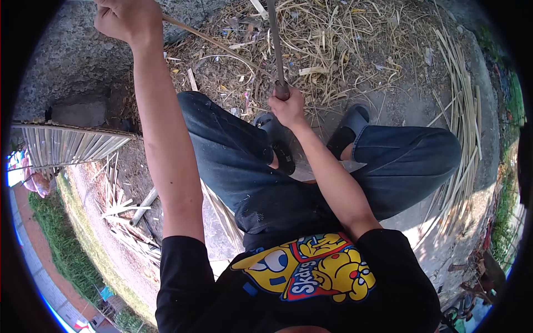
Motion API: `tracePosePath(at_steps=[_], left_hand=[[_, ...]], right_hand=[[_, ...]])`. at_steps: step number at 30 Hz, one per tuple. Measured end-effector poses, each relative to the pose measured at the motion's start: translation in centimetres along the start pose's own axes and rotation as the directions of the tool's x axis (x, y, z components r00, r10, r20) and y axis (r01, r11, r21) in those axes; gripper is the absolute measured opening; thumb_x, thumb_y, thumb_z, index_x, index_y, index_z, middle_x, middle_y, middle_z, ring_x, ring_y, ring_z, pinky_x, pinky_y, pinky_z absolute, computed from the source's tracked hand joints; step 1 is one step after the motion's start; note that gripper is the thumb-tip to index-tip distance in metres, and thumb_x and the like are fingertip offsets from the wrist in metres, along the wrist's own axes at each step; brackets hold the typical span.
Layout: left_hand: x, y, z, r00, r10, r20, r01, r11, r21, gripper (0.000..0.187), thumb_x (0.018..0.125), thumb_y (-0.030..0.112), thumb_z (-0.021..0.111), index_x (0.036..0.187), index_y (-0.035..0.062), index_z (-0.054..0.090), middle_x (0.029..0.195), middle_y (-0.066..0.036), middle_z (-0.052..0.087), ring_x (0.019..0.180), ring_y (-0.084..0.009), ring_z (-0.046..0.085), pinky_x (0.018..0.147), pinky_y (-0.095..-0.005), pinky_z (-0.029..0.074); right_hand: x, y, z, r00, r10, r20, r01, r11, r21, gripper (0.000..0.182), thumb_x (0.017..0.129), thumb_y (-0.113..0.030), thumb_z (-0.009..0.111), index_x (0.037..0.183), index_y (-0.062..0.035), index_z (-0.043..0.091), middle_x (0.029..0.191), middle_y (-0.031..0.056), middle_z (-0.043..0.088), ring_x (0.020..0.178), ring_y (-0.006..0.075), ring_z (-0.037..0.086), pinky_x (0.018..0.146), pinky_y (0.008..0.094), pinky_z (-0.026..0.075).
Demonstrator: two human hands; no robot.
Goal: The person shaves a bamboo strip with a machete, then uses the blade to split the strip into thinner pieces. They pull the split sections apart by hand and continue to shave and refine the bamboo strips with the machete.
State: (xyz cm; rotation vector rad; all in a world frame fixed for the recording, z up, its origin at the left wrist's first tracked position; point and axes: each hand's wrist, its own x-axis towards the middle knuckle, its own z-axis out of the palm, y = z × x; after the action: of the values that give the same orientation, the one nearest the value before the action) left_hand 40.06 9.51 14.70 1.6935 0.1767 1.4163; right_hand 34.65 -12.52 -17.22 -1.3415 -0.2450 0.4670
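Note:
At the top left, my left hand (pixel 125 19) is closed around the end of a thin brown strip (pixel 214 43), held out at arm's length. The strip slants down to the right toward the blade of a long knife (pixel 276 44). My right hand (pixel 288 108), above my feet, is wrapped round the knife's dark handle, and the blade points up and away from me. Whether the strip touches the blade is unclear. The far end of the blade is cut off by the top edge of the view.
Shavings and curled strips (pixel 338 50) cover the ground ahead. Long split strips (pixel 472 122) lie at the right. A slatted panel (pixel 72 145), a rough wall (pixel 72 50) and cut pieces (pixel 130 208) are at the left. My sandalled feet stand close below the knife.

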Motion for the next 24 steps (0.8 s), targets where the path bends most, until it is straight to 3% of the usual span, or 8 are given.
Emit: tracePosePath(at_steps=[2,4,10,13,15,17,21,24], left_hand=[[-0.1,0.1,0.6,1.000,0.006,0.019,-0.006,1.000,-0.026,0.064,0.107,0.055,0.029,0.062,0.0093,0.028,0.050,-0.001,0.031,0.044,-0.0112,0.027,0.044,-0.0318,0.022],[-1.0,0.3,1.1,0.988,0.142,0.060,-0.149,0.980,0.134,0.064,0.106,0.057,0.029,0.064,0.0093,0.027,0.051,-0.001,0.029,0.046,-0.0120,0.027,0.044,-0.0311,0.022],[-1.2,0.9,-0.2,0.997,0.005,-0.080,0.006,0.991,0.134,0.072,0.105,0.062,0.025,0.054,0.0116,0.033,0.048,0.000,0.033,0.044,-0.0113,0.030,0.045,-0.0294,0.027],[-0.4,0.2,-0.5,0.994,0.031,-0.109,-0.013,0.987,0.158,0.069,0.105,0.061,0.024,0.057,0.0119,0.032,0.048,0.000,0.031,0.045,-0.0124,0.028,0.046,-0.0302,0.029],[-0.7,0.3,-1.2,0.997,-0.016,-0.081,0.026,0.992,0.126,0.068,0.105,0.061,0.023,0.057,0.0128,0.029,0.049,0.000,0.030,0.046,-0.0126,0.027,0.046,-0.0311,0.029],[-1.0,0.6,-1.3,0.995,-0.027,-0.091,0.036,0.994,0.099,0.065,0.105,0.061,0.024,0.061,0.0135,0.025,0.050,0.000,0.029,0.046,-0.0127,0.026,0.046,-0.0312,0.026],[-1.3,0.6,-2.0,0.995,-0.039,-0.092,0.046,0.996,0.074,0.060,0.104,0.062,0.024,0.067,0.0149,0.021,0.052,-0.001,0.029,0.047,-0.0126,0.025,0.046,-0.0304,0.023],[-1.3,0.9,-1.7,0.995,-0.012,-0.100,0.015,0.999,0.035,0.060,0.104,0.062,0.024,0.068,0.0145,0.022,0.052,0.000,0.028,0.048,-0.0128,0.025,0.046,-0.0303,0.023]], right_hand=[[-2.1,5.5,-1.8,0.964,0.250,-0.090,-0.266,0.908,-0.322,0.012,0.072,-0.011,0.067,0.070,-0.0001,0.064,0.062,0.0100,0.064,0.056,0.0222,0.064,0.052,0.0366,0.047],[-4.3,11.2,-5.5,0.726,0.681,-0.098,-0.661,0.650,-0.375,0.015,0.072,-0.013,0.066,0.074,0.0017,0.068,0.066,0.0160,0.066,0.060,0.0253,0.067,0.055,0.0372,0.051],[-4.0,10.3,-8.1,0.724,0.685,-0.081,-0.675,0.679,-0.288,0.012,0.074,-0.011,0.065,0.070,-0.0001,0.064,0.057,0.0108,0.059,0.045,0.0207,0.057,0.043,0.0373,0.042],[-3.8,9.7,-6.4,0.703,0.708,0.071,-0.711,0.702,0.039,0.014,0.073,-0.011,0.067,0.070,0.0021,0.064,0.061,0.0116,0.061,0.048,0.0207,0.058,0.047,0.0387,0.045],[-2.8,7.8,-4.2,0.823,0.566,0.041,-0.547,0.811,-0.208,0.015,0.073,-0.011,0.069,0.076,0.0027,0.063,0.063,0.0135,0.061,0.051,0.0236,0.059,0.051,0.0392,0.046],[-2.1,1.5,-1.4,0.996,0.091,0.004,-0.078,0.876,-0.476,0.015,0.076,-0.010,0.069,0.080,0.0021,0.060,0.063,0.0131,0.059,0.056,0.0206,0.060,0.054,0.0381,0.046],[-2.6,1.2,0.9,0.998,0.019,-0.059,-0.040,0.919,-0.393,0.023,0.076,-0.017,0.071,0.084,0.0016,0.061,0.067,0.0159,0.063,0.065,0.0350,0.064,0.062,0.0433,0.048],[-5.8,14.0,-4.0,0.922,0.292,-0.255,-0.387,0.700,-0.600,0.027,0.080,-0.024,0.066,0.088,0.0015,0.066,0.081,0.0223,0.068,0.081,0.0410,0.066,0.074,0.0476,0.052]])
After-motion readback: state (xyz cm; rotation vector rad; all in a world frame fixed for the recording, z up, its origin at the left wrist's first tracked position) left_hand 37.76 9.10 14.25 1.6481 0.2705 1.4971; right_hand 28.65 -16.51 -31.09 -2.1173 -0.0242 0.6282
